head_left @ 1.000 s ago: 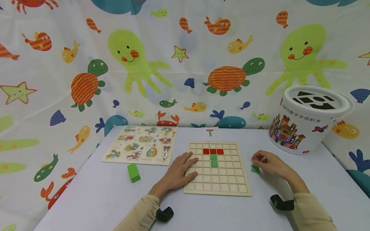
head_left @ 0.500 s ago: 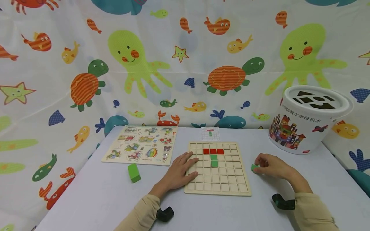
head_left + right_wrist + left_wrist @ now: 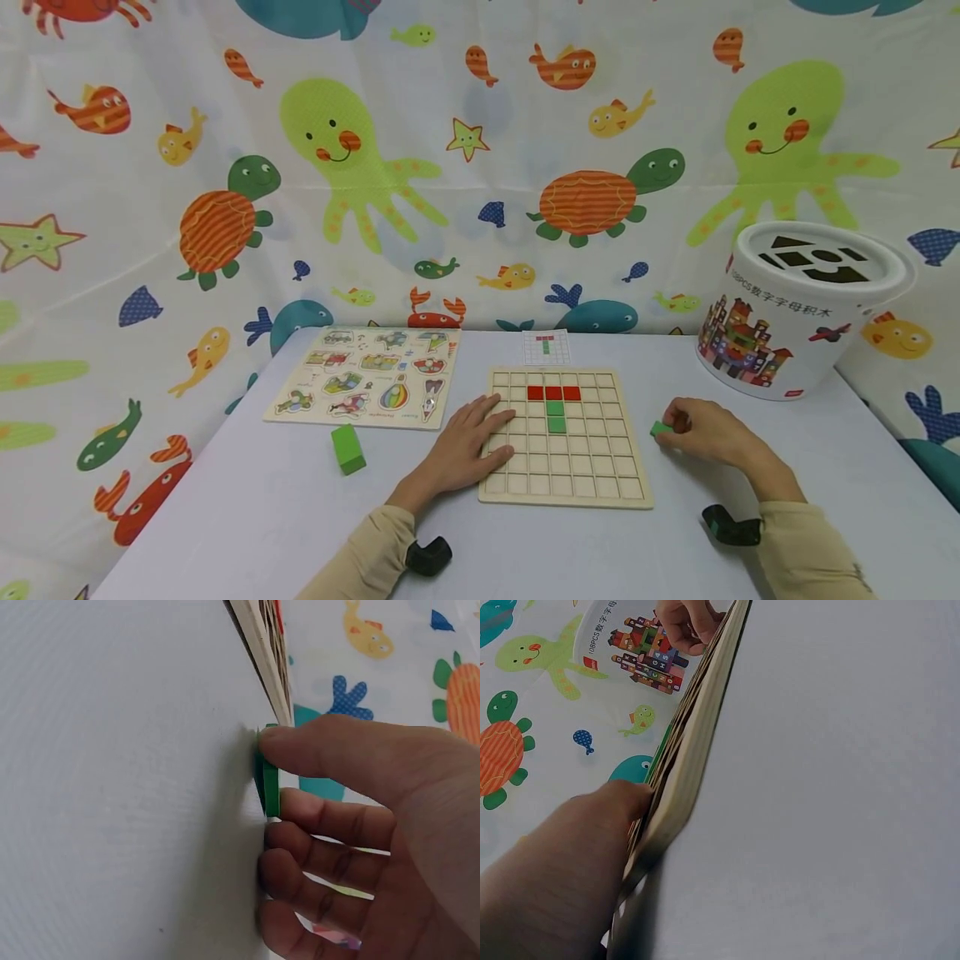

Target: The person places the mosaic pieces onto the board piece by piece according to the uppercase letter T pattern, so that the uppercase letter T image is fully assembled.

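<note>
My left hand (image 3: 465, 446) lies with spread fingers over the left edge of a wooden grid board (image 3: 600, 492). The left wrist view has the thumb resting along the board's edge (image 3: 686, 765). Set in the grid are a row of red square tiles (image 3: 553, 393) and two green tiles (image 3: 556, 417) below its middle, a T shape. To the right of the board, my right hand (image 3: 705, 429) pinches a small green square tile (image 3: 661, 428) between thumb and index finger, close over the table. In the right wrist view, this tile (image 3: 271, 780) stands on edge, its other fingers curled beside it.
A green block (image 3: 348, 450) stands left of my left hand. Behind it lies a wooden picture puzzle (image 3: 315, 400). A small pattern card (image 3: 558, 354) sits beyond the board. A white bucket (image 3: 795, 333) stands at the back right, before a sea-animal cloth (image 3: 480, 275).
My right hand has moved slightly right, and its thumb and index finger have taken hold of the green tile, tilting it up. The left hand stays where it was.
</note>
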A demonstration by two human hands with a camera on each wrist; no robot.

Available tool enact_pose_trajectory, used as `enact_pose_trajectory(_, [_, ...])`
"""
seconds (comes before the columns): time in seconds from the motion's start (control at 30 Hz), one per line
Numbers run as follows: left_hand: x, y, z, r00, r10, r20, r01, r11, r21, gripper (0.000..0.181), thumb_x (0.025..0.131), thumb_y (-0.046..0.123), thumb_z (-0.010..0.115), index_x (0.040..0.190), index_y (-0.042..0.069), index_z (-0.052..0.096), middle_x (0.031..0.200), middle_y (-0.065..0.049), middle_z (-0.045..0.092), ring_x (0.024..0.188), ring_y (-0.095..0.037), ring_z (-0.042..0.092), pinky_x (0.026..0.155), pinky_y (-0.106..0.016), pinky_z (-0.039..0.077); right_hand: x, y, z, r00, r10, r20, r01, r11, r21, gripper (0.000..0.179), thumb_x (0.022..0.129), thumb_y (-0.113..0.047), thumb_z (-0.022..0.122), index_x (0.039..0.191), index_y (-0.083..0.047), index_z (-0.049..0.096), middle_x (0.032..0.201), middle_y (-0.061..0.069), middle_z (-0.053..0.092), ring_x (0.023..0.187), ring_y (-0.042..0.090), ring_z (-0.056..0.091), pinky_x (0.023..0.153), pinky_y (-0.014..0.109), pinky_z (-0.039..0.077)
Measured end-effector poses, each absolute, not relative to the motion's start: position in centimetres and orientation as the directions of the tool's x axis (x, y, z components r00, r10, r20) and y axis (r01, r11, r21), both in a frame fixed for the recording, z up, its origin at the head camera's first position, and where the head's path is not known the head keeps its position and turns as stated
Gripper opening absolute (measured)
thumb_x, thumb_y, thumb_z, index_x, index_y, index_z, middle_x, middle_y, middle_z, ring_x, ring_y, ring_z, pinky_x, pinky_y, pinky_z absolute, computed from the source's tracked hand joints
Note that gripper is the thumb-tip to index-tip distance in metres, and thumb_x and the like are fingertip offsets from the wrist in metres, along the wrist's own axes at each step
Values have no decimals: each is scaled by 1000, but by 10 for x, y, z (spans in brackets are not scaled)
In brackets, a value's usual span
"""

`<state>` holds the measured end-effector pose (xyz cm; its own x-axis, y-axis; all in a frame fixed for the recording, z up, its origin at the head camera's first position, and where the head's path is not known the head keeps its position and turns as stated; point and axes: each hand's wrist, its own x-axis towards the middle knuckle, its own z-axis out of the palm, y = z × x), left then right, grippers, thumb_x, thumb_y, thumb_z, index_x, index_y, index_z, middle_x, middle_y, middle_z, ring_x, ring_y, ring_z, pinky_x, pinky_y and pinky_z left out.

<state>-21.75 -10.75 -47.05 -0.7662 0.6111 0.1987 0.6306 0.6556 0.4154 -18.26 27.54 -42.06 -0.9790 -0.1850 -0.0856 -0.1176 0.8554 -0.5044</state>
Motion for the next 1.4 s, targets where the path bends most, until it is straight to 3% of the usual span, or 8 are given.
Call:
enact_pose_trajectory(0.43, [-217, -107, -470, -766, 611, 201, 631, 655, 415, 54, 94, 47, 49, 143, 26, 41, 155, -8, 29, 145, -29, 21, 115, -52, 19, -189, 267, -423, -986, -154, -58, -98, 832, -546, 25, 82, -28, 69, 92, -7, 58, 83, 2, 58, 72, 14, 49, 56, 23, 41])
enact_pose_trajectory(0.93, [-217, -107, -469, -771, 607, 193, 625, 663, 412, 54, 94, 47, 49, 143, 27, 41, 155, -6, 28, 145, -28, 21, 116, -51, 19, -192, 255, -427, -989, -148, 25, -130, 763, -633, 34, 87, -31, 67, 113, -8, 63, 92, 4, 59, 73, 13, 51, 55, 23, 43])
enact_pose_trajectory(1.4, [-217, -107, -469, -769, 608, 195, 627, 661, 411, 54, 94, 48, 49, 143, 26, 41, 155, -7, 28, 145, -28, 21, 115, -52, 20, -192, 240, -428, -989, -142, 29, -126, 743, -658, 33, 87, -29, 67, 112, -9, 63, 95, 4, 61, 73, 15, 51, 53, 23, 42])
